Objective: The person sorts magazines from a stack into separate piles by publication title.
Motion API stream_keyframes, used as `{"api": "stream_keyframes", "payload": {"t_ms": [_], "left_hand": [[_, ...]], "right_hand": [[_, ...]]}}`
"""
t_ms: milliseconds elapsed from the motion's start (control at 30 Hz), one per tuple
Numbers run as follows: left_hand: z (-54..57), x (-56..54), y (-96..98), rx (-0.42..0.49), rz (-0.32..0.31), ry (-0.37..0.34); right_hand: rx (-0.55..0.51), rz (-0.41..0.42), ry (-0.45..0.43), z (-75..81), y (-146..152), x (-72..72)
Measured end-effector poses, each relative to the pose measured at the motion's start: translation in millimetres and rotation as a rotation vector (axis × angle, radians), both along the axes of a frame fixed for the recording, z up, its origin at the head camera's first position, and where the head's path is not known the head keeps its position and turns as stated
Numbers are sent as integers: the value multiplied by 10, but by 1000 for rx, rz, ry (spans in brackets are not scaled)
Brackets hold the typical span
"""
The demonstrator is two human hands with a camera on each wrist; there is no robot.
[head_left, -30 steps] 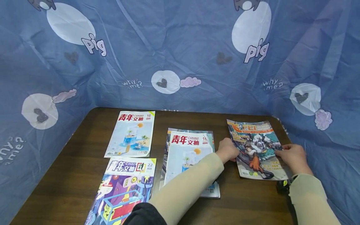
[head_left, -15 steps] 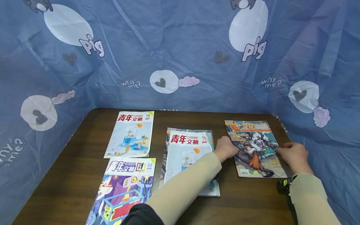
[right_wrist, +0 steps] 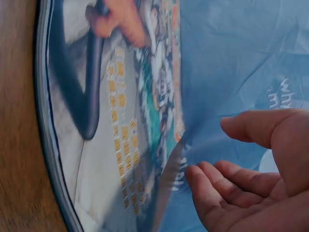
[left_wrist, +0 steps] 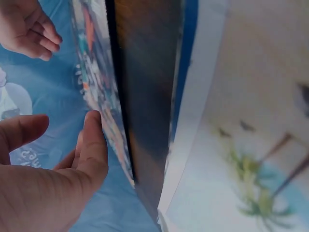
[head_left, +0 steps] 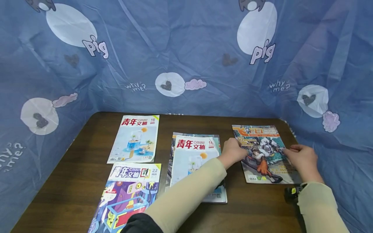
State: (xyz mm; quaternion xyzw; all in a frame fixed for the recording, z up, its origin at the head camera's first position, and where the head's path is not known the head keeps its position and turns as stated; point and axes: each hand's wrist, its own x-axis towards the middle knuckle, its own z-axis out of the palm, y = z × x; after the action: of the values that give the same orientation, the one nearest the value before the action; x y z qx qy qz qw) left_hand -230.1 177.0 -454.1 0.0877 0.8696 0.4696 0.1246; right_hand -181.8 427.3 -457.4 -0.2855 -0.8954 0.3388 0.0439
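A comic magazine (head_left: 266, 161) with an orange "FEI" title lies on the right part of the table. Over its left edge is my left hand (head_left: 233, 152); in the left wrist view, the thumb and fingers of this hand (left_wrist: 58, 183) are parted with no paper between them. At the right edge is my right hand (head_left: 303, 161). The right wrist view shows that hand (right_wrist: 256, 179) with a gap between thumb and fingers, beside the magazine (right_wrist: 111, 111). Whether any fingertip still touches the cover is hard to tell.
Left of the comic magazine is a small pile topped by a pale-blue magazine (head_left: 186, 161), partly covered by my left forearm. A similar magazine (head_left: 135, 139) lies at the back left, with a purple one (head_left: 131, 191) in front. Blue printed cloth (head_left: 186, 48) surrounds the table (head_left: 70, 181).
The comic magazine has shifted slightly left and turned straighter on the table. Both hands gripped its side edges a second ago; now their fingers are loosened from it.
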Motion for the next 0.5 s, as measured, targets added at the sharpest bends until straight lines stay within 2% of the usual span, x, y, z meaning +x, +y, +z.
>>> {"api": "stream_keyframes", "payload": {"t_ms": [133, 333, 500], "left_hand": [[52, -1, -59, 35, -19, 25], [157, 33, -238, 115, -60, 46], [216, 91, -423, 120, -62, 100]], "right_hand": [[5, -8, 44, 28, -82, 14], [-40, 29, 88, 86, -233, 55], [-65, 51, 118, 143, -396, 98]]}}
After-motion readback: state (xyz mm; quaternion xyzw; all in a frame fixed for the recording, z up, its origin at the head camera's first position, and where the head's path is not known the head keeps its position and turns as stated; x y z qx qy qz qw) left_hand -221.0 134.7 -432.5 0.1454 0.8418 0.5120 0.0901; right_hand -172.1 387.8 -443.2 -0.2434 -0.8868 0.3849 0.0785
